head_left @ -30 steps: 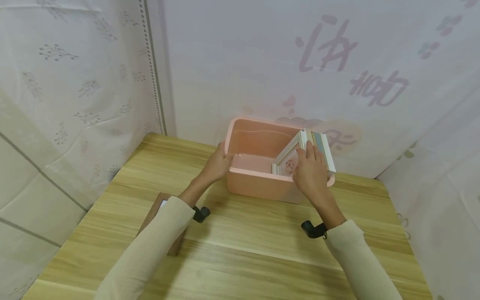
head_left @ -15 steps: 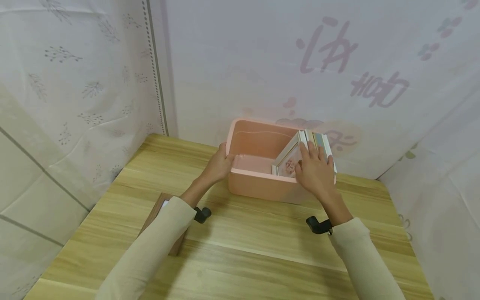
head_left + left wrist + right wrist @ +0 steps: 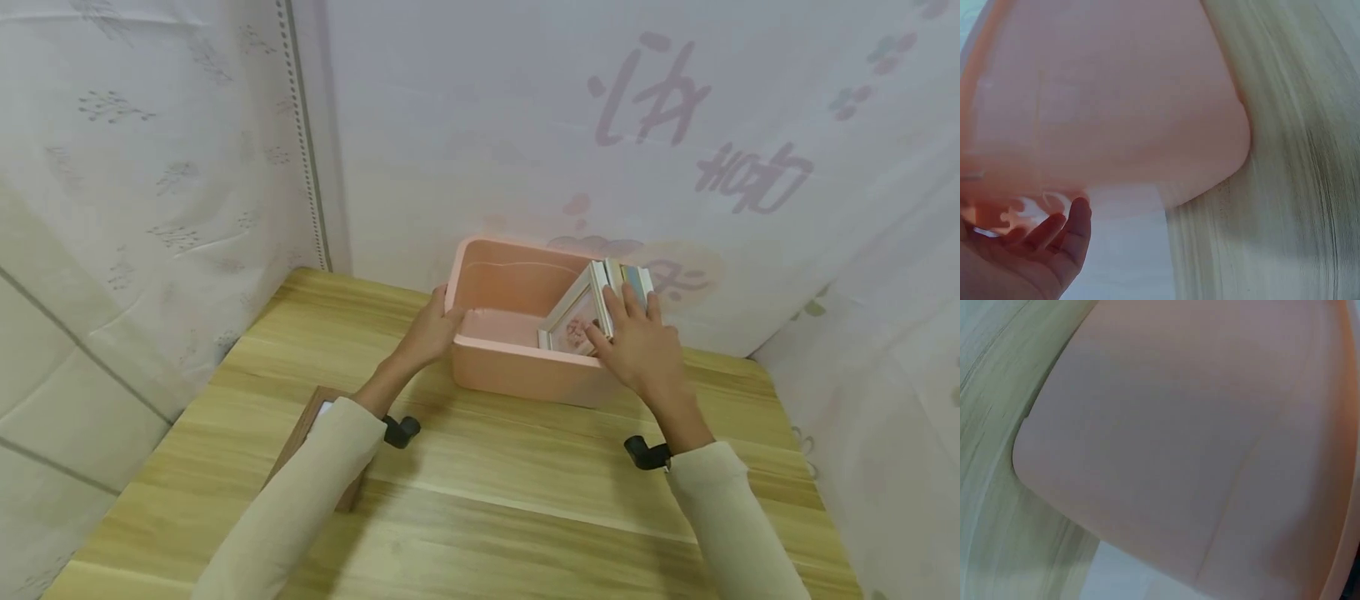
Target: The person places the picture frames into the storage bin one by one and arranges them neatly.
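Note:
A pink plastic bin [image 3: 525, 375] stands on the wooden table. My left hand [image 3: 433, 332] grips its left rim; in the left wrist view, the curled fingers of my left hand [image 3: 1044, 250] lie at the edge of the bin [image 3: 1122, 106]. Several picture frames [image 3: 573, 312] lean together at the right end inside the bin, their tops above the rim. My right hand [image 3: 641, 346] holds this stack, with the thumb at the foremost frame and the fingers across the top edges. Only the outer wall of the bin [image 3: 1160, 444] fills the right wrist view; the hand is hidden there.
A brown wooden frame [image 3: 300, 437] lies on the table [image 3: 480, 533], partly under the left forearm. A printed curtain [image 3: 465, 125] hangs close behind the bin, and more patterned cloth [image 3: 165, 192] rises at the left.
My right hand has shifted right along the stack, from the front frame's top towards the rear frames, and its fingers have spread. The left hand keeps its hold on the bin.

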A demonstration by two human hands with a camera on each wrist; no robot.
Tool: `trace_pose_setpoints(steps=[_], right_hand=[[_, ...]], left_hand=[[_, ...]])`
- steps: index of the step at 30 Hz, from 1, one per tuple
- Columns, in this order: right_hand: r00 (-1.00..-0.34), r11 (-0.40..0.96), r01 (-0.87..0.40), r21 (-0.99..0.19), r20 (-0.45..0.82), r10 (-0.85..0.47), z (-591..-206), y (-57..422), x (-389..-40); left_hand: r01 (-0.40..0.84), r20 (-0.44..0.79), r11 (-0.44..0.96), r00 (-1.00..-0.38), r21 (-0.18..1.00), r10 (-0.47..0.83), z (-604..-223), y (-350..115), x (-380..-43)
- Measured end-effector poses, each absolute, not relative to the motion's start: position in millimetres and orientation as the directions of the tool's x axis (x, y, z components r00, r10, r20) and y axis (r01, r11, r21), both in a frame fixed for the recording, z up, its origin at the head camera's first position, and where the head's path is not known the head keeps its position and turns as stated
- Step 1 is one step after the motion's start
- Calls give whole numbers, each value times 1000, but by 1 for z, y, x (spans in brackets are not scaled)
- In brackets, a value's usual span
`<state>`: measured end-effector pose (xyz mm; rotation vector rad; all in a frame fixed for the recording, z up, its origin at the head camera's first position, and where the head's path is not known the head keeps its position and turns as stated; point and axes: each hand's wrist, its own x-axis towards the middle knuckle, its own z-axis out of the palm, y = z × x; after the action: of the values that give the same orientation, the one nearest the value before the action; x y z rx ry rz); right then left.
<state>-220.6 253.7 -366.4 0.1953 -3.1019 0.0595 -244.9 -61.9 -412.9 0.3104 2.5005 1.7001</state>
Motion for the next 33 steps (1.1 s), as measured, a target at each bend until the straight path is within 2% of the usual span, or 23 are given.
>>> trace_pose_setpoints(steps=[7, 11, 16, 20, 27, 33], right_hand=[[-985, 992, -125, -32, 128, -120, -378, 248, -220], [-979, 992, -127, -22, 164, -121, -381, 246, -220], [-974, 993, -118, -20, 199, -112, -381, 249, -220], [-972, 993, -115, -31, 210, -106, -380, 251, -220], [-969, 991, -126, -43, 221, -114, -379, 252, -220], [-923, 990, -121, -69, 376, -87, -389, 253, -220]], left_hand=[[114, 14, 334, -958, 936, 287, -418, -84, -234], [119, 4, 407, -962, 905, 273, -427, -104, -222], [96, -18, 665, -987, 740, 162, -443, -131, -207], [31, -62, 809, -995, 587, 83, -452, -147, -197], [35, -99, 902, -991, 431, 86, -473, -173, -185], [30, -202, 943, -974, 330, 101, -500, -194, -178]])
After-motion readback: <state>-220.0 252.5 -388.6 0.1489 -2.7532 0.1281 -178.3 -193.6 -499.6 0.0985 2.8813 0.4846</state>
